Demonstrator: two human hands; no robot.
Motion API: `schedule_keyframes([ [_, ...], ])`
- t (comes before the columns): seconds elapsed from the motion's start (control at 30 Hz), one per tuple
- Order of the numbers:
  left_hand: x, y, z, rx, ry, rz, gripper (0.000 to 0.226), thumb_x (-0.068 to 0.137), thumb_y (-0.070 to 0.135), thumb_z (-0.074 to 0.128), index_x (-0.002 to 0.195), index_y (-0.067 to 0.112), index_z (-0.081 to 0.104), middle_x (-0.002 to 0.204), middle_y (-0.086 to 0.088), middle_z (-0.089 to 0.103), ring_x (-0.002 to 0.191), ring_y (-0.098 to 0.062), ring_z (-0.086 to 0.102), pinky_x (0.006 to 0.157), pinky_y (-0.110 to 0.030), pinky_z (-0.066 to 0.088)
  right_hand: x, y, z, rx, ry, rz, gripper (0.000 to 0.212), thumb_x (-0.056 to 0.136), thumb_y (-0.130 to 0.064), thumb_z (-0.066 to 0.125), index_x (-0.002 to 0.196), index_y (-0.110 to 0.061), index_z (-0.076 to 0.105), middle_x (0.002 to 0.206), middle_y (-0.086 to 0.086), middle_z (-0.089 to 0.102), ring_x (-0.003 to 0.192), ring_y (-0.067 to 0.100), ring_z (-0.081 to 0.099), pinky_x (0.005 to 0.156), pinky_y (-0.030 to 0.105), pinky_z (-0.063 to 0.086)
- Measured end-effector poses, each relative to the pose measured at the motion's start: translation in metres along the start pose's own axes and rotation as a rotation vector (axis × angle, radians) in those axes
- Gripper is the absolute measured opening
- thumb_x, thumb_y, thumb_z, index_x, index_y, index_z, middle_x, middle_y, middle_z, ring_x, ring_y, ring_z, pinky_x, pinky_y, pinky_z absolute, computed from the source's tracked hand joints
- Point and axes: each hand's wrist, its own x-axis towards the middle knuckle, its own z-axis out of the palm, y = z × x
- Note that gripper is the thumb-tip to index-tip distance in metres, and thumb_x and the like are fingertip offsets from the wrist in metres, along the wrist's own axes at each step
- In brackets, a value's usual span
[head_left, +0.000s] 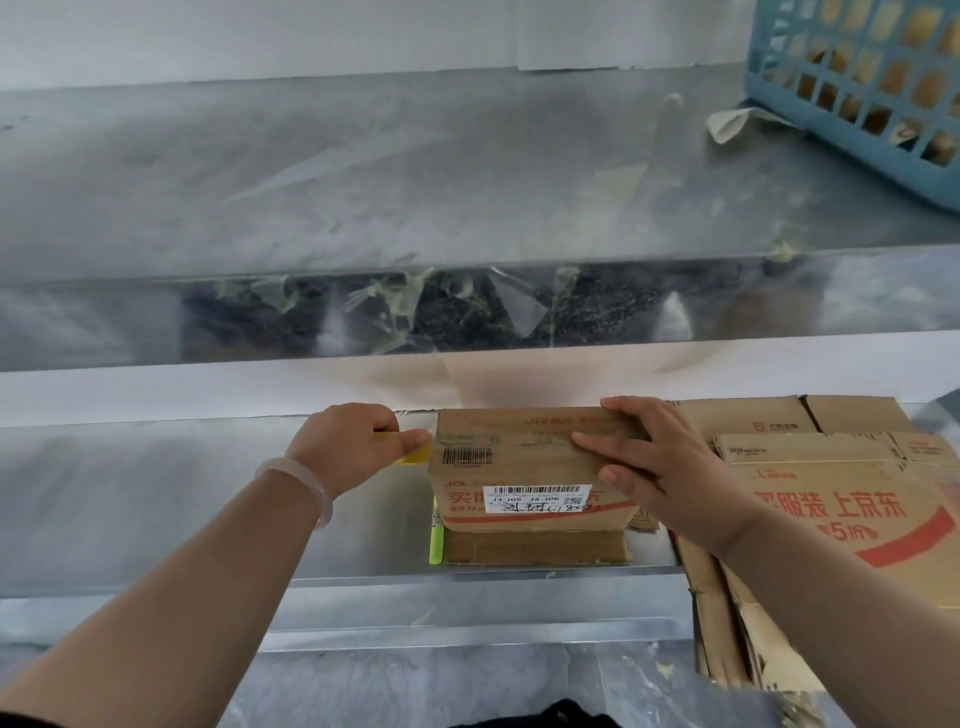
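The brown cardboard parcel box with red print (519, 462) sits on the lower tier of a shiny steel shelf (156, 499), on top of a flatter piece of brown cardboard (535, 545). A white barcode label with handwriting (537, 500) is stuck on the side facing the camera.

The right hand (670, 467) lies flat on the top of the box, near its right end. Its fingers are straight and spread, and the fingertips point left across the lid.

The left hand (348, 441) is curled round a small flat yellow plastic tool (415, 453). It pinches the tool between thumb and fingers, right at the upper left edge of the box. Whether the tool touches the cardboard cannot be told. A pale translucent bangle (306, 486) circles the left wrist.

A yellow-green marker pen (435, 540) lies on the shelf just beside the left side of the box. To the right, a stack of flattened brown cartons with red lettering (831, 514) leans against the shelf, close to the right forearm.

On the upper steel tier (363, 171), at the far right, stands a light blue plastic lattice basket (852, 104). A curled scrap of tape (727, 123) lies just beside it
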Motion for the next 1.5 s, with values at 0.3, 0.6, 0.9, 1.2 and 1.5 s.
schedule_keyframes([
  [0.3, -0.003, 0.002, 0.011, 0.029, 0.071, 0.018, 0.054, 0.082, 0.071, 0.047, 0.065, 0.021, 0.059, 0.061, 0.004, 0.062, 0.064, -0.015, 0.059, 0.064, -0.031, 0.052, -0.006, -0.039, 0.016, -0.419, 0.111, -0.058, 0.051, 0.097, -0.041, 0.035, 0.133, -0.015, 0.06, 0.141, 0.001, 0.052, 0.138, 0.022, 0.039, 0.118, 0.047, 0.02],
  [0.6, -0.007, 0.002, 0.012, 0.009, 0.039, 0.028, 0.055, 0.082, 0.073, 0.043, 0.067, 0.023, 0.06, 0.061, 0.006, 0.062, 0.063, -0.013, 0.059, 0.064, -0.032, 0.053, 0.007, -0.095, 0.048, -0.371, 0.007, 0.12, 0.068, 0.094, -0.053, 0.024, 0.149, -0.016, 0.037, 0.157, 0.001, 0.032, 0.147, 0.018, 0.025, 0.119, 0.04, 0.008],
  [0.9, -0.009, -0.005, 0.014, -0.091, 0.029, 0.076, 0.048, 0.084, 0.068, 0.047, 0.068, 0.024, 0.061, 0.067, 0.005, 0.061, 0.066, -0.012, 0.057, 0.06, -0.029, 0.047, 0.017, -0.114, 0.069, -0.378, 0.044, 0.102, 0.063, 0.09, -0.056, 0.042, 0.145, -0.025, 0.044, 0.152, -0.005, 0.041, 0.142, 0.016, 0.035, 0.116, 0.039, 0.025],
  [1.2, -0.02, -0.044, 0.011, -0.484, -0.101, 0.212, 0.024, 0.082, 0.035, 0.071, 0.102, 0.041, 0.059, 0.082, 0.007, 0.062, 0.071, -0.002, 0.057, 0.063, -0.013, 0.044, 0.018, -0.113, 0.069, -0.372, 0.07, 0.117, 0.064, 0.088, -0.057, 0.042, 0.145, -0.026, 0.046, 0.152, -0.007, 0.041, 0.143, 0.014, 0.034, 0.117, 0.036, 0.026],
  [1.5, -0.018, -0.042, 0.013, -0.184, 0.011, 0.33, 0.04, 0.085, 0.043, 0.066, 0.124, 0.036, 0.062, 0.092, 0.013, 0.05, 0.085, -0.003, 0.051, 0.078, -0.013, 0.04, 0.017, -0.106, 0.069, -0.374, 0.063, 0.093, 0.062, 0.092, -0.054, 0.037, 0.146, -0.025, 0.044, 0.153, -0.007, 0.039, 0.143, 0.013, 0.032, 0.116, 0.033, 0.018],
])
